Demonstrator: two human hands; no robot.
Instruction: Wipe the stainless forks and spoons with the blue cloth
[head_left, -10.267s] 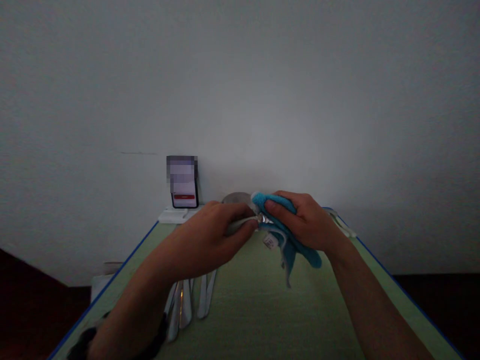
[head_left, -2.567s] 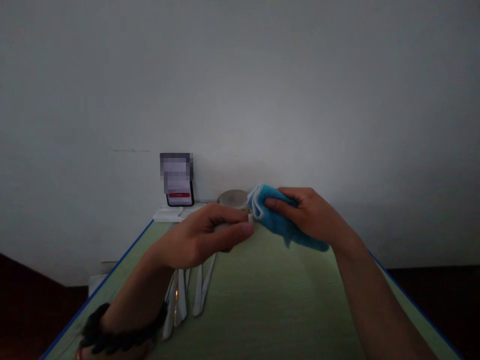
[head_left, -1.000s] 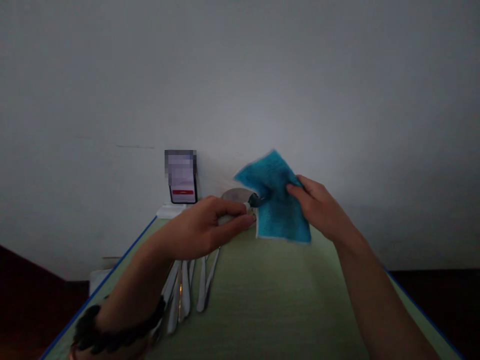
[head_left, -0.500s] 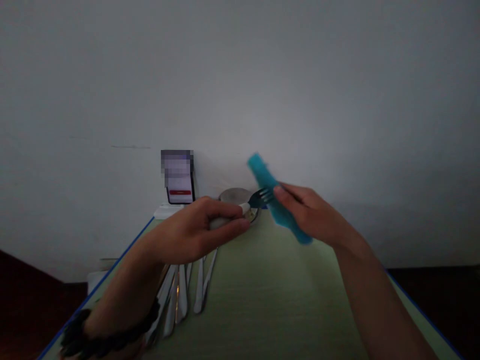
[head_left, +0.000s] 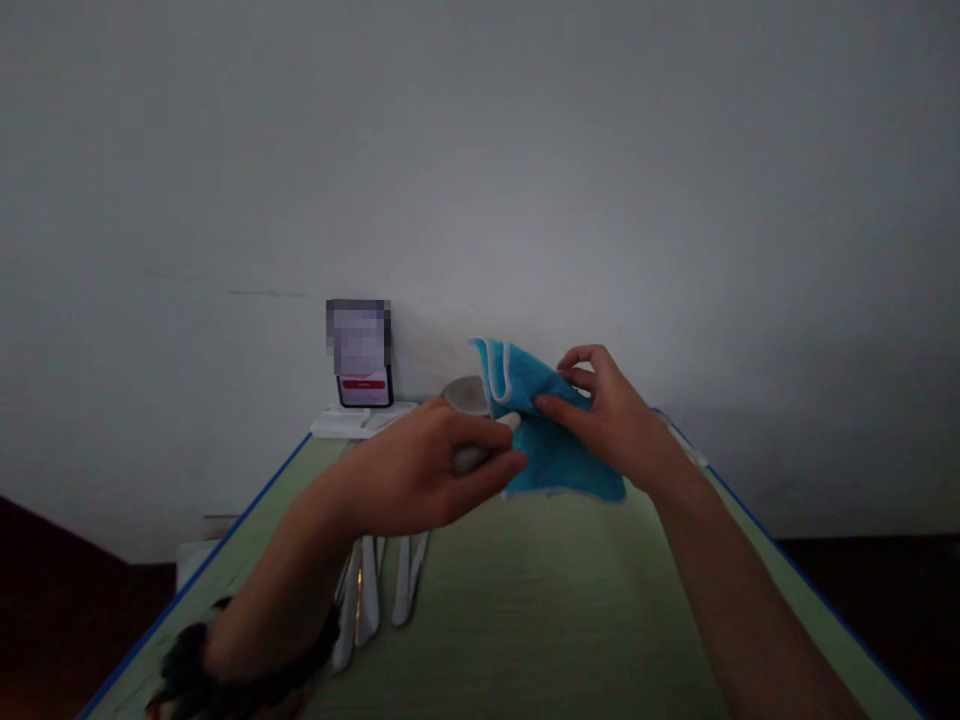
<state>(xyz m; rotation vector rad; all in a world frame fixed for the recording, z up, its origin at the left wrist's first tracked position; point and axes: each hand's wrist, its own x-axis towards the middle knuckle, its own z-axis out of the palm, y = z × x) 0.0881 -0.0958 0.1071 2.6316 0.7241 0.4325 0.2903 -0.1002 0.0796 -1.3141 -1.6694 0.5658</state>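
Observation:
My left hand (head_left: 431, 470) is closed round the pale handle of a fork (head_left: 471, 459), held above the table. The fork's head is hidden in the folds of a blue cloth (head_left: 566, 455) with white edging. My right hand (head_left: 604, 410) pinches that cloth between thumb and fingers, around the fork's front end. Behind the hands, a round container (head_left: 463, 394) is partly covered by the cloth and my left hand. Below my left wrist lie several pieces of cutlery with pale handles (head_left: 367, 600), their far ends hidden by my arm.
A phone (head_left: 364, 365) stands upright on a white stand or base (head_left: 337, 425) at the back left, close to the wall (head_left: 480, 180). The light green table (head_left: 525, 620) has blue edges. Something small and white lies at the right edge (head_left: 690, 447).
The blue cloth was a narrow strip beside the fork's bare tines. Now it is spread wider and wrapped over the fork's head. My left hand has shifted slightly right.

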